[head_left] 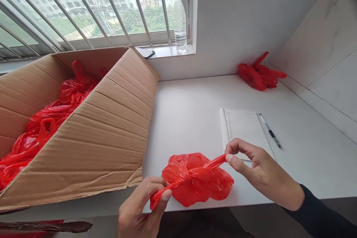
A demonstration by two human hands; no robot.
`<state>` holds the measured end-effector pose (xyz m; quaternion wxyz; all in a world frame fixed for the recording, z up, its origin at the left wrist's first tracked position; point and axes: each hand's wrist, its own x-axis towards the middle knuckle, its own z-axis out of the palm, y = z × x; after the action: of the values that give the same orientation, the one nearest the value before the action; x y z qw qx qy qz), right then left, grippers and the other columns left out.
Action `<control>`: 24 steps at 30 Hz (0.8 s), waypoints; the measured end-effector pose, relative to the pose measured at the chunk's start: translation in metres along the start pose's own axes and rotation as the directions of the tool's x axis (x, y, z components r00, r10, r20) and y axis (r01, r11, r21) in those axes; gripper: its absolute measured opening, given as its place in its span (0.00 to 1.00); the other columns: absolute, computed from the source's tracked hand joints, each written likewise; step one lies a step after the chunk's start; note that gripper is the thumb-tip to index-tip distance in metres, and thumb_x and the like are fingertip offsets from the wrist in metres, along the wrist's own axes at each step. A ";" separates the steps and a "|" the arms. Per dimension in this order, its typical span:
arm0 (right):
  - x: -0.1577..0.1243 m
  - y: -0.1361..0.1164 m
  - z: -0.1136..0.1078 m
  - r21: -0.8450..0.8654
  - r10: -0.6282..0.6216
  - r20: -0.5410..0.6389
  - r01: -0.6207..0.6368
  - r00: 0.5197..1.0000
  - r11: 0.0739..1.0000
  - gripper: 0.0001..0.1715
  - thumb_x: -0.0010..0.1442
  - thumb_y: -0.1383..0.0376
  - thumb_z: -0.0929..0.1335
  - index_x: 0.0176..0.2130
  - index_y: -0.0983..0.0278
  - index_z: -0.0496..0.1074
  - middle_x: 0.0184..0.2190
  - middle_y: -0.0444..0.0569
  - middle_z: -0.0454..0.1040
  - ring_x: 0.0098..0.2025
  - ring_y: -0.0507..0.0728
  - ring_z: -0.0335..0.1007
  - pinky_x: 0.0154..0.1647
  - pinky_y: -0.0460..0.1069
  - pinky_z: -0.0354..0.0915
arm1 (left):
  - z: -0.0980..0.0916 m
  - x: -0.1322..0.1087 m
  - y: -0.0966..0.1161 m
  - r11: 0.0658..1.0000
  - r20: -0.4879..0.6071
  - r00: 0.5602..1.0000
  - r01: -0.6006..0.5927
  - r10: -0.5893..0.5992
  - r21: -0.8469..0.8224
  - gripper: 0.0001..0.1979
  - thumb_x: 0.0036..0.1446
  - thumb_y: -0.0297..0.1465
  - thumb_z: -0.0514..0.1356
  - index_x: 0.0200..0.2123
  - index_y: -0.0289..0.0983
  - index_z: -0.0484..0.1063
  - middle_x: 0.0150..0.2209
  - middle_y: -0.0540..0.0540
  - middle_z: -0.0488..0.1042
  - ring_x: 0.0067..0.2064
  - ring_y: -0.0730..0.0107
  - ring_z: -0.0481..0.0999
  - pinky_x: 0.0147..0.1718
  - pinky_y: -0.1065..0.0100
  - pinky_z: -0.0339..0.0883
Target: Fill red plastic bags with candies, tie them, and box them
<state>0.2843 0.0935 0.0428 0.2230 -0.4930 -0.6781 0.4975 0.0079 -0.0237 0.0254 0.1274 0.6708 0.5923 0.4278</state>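
A red plastic bag lies at the front edge of the white table, its two handles twisted across each other at the middle. My left hand pinches one handle at the lower left. The other handle is stretched up to the right, pinched between thumb and fingers of my right hand. What the bag holds, if anything, is hidden by the crumpled plastic. Just beyond my right hand lies an open notebook with a pen beside it.
An open cardboard box full of red plastic bags stands on the left. Against the back wall lies another red bag. A water bottle and a phone are on the sill of the barred window.
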 end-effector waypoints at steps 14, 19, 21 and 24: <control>0.001 0.004 0.006 0.186 0.028 -0.081 -0.013 0.996 0.982 0.19 0.70 0.47 0.64 0.41 0.58 0.68 0.35 0.45 0.72 0.41 0.57 0.71 0.46 0.54 0.67 | 0.006 -0.010 0.002 0.922 0.001 0.922 0.387 -0.387 -0.031 0.20 0.68 0.39 0.58 0.23 0.39 0.62 0.23 0.54 0.58 0.25 0.74 0.58 0.27 0.73 0.59; 0.000 0.004 0.015 0.259 0.023 -0.088 0.001 0.996 0.966 0.19 0.71 0.46 0.63 0.43 0.58 0.65 0.36 0.45 0.74 0.42 0.58 0.73 0.50 0.56 0.68 | 0.017 -0.010 -0.011 0.943 0.168 0.939 0.318 -0.300 -0.096 0.18 0.64 0.42 0.63 0.55 0.46 0.73 0.52 0.45 0.74 0.51 0.62 0.77 0.50 0.66 0.72; -0.001 0.003 0.020 0.293 0.042 -0.060 -0.022 0.997 0.956 0.19 0.71 0.46 0.63 0.46 0.58 0.65 0.36 0.45 0.74 0.42 0.58 0.74 0.49 0.56 0.69 | 0.024 -0.009 -0.015 0.953 0.173 0.940 0.301 -0.293 -0.020 0.25 0.66 0.39 0.61 0.65 0.50 0.66 0.62 0.42 0.68 0.61 0.57 0.72 0.58 0.59 0.70; -0.002 0.003 0.024 0.391 0.075 -0.011 -0.065 0.997 0.918 0.19 0.70 0.47 0.64 0.51 0.57 0.65 0.39 0.46 0.75 0.44 0.57 0.74 0.50 0.55 0.71 | 0.033 -0.009 -0.019 0.969 0.173 0.954 0.245 -0.244 0.016 0.22 0.69 0.34 0.57 0.65 0.49 0.66 0.59 0.40 0.72 0.60 0.58 0.74 0.56 0.58 0.72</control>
<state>0.2670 0.0810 0.0308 0.3075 -0.4690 -0.5443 0.6239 0.0190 -0.0160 -0.0114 0.2322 0.6267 0.6563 0.3502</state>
